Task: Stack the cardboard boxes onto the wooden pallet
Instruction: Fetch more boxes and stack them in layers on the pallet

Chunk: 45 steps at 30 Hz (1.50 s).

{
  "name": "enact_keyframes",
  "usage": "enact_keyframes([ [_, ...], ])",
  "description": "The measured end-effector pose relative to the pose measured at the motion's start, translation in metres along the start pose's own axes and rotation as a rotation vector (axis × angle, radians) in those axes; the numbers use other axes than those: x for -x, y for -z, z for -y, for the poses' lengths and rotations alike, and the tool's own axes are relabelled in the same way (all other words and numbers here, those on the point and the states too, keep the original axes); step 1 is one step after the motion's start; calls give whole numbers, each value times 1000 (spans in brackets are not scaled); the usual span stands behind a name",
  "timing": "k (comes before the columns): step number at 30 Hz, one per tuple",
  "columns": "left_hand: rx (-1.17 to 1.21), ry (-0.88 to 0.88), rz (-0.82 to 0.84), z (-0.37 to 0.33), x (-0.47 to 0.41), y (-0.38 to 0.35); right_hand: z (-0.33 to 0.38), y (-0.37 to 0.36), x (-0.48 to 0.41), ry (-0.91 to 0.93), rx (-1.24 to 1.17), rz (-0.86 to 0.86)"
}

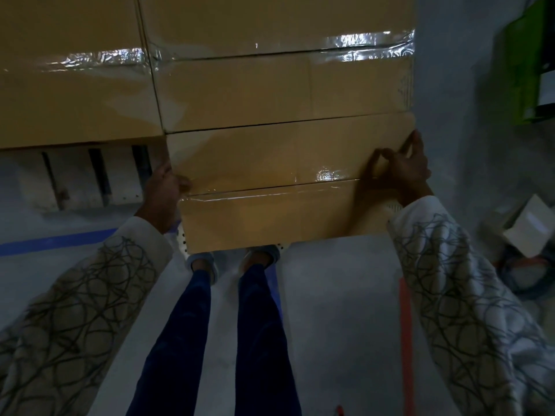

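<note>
I hold a tan cardboard box [270,181], sealed with clear tape, in front of my waist. My left hand [163,187] grips its left side and my right hand [405,168] grips its right edge, fingers curled over the top. The box's far edge touches another taped cardboard box [279,85] on the stack. A third box [72,94] sits beside that one on the left. Pale slats of the wooden pallet [75,175] show under the left box. The box hides my toes.
Grey floor carries a blue tape line [54,241] at left and an orange line [405,325] at right. A green object [531,61] stands at the upper right. A white box [531,229] and a round item lie on the floor at right.
</note>
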State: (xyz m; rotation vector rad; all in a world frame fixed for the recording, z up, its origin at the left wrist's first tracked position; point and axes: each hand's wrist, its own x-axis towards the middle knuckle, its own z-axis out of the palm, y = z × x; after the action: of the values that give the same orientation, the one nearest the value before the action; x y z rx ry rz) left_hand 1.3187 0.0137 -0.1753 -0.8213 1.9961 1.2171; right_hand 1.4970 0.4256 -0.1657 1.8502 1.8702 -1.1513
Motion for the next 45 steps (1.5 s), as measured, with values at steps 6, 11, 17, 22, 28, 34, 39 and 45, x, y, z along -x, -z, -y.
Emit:
enact_keyframes([
  [6,-25,-26,54,13,-6,-7,1,0,-6,-12,15,22],
  [11,-10,-9,32,18,-10,-11,1,0,-7,-10,69,31],
  [17,-36,17,27,19,-18,-8,0,-6,-7,18,162,36],
  [22,-70,-15,5,17,-17,-10,3,-22,1,-19,206,-43],
  [28,-114,-13,24,21,-19,-8,2,-31,10,11,282,-115],
  [34,-104,-2,21,22,-22,-2,-1,-26,11,21,264,-113],
  [39,-140,-4,24,30,-35,1,6,-18,10,-19,246,-58],
  [45,-178,-24,-5,34,-30,-5,7,-14,7,-26,260,-6],
])
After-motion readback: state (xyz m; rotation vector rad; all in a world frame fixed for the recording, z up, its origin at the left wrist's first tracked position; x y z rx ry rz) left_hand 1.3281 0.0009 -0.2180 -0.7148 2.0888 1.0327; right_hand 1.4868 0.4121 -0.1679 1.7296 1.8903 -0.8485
